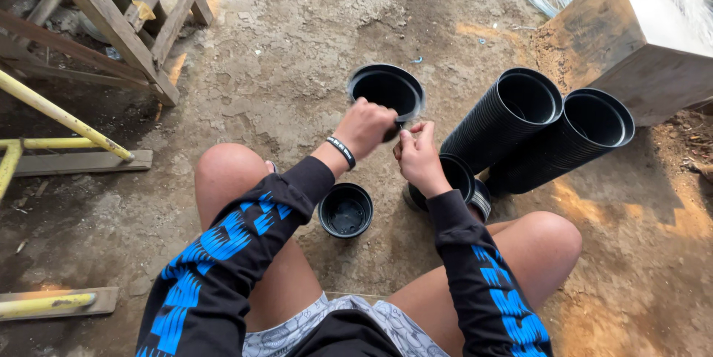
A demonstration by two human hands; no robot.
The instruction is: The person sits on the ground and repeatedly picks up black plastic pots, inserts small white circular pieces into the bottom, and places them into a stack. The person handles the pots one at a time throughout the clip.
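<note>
Knees: two bare knees framed the work, with black sleeves printed in blue above them.
Loose pot: one small black pot (345, 211) stood upright on the dirt floor (297, 67) between the knees.
Left hand: the left hand (365, 126) was closed around the rim of one black pot (387, 90), held up (mouth toward the camera).
Right hand: the right hand (419, 158) had its fingertips pinched together just beside that pot, over a short stack of pots (457, 179).
Long stacks: two nested pot stacks (549, 130) lay side by side, right of the hands.
Wooden box: one (631, 37) sat behind them.
</note>
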